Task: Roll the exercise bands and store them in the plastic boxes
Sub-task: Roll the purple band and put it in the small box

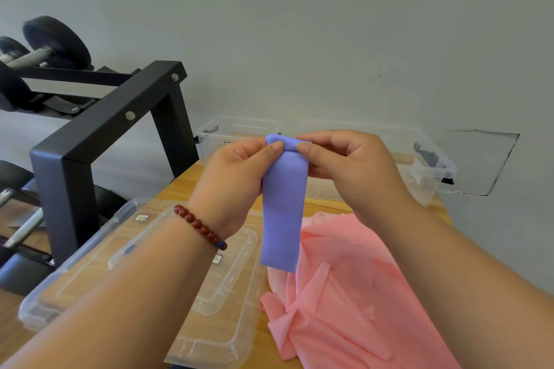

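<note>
While I am holding the purple band (281, 219) up over the wooden table (186, 183) with both hands, I am judging the task to be only just beginning. My left hand (236, 177) and right hand (347, 171) are each pinching the band's top end between thumb and curled fingers. A first small turn of the roll is forming there, while the rest of the strip is hanging straight down, flat and unrolled. Its free end is dangling just above the pink band (344, 293). That pink band is lying in a loose, crumpled heap on the near right of the table, partly under my right forearm, and neither hand is touching it. Two clear plastic boxes are standing open at the far edge against the wall: the left box (215, 132) is showing behind my left hand and the right box (431, 159) beyond my right. I am seeing no rolled band in the parts that are showing, though my hands are hiding some of their insides. The clear lids (99, 260) are lying overlapped on the near left of the table, under my left forearm. By my reckoning nearly everything is waiting to be done. I am looking at winding almost the whole purple strip, setting it in a box, then smoothing out, rolling and storing the pink one.
</note>
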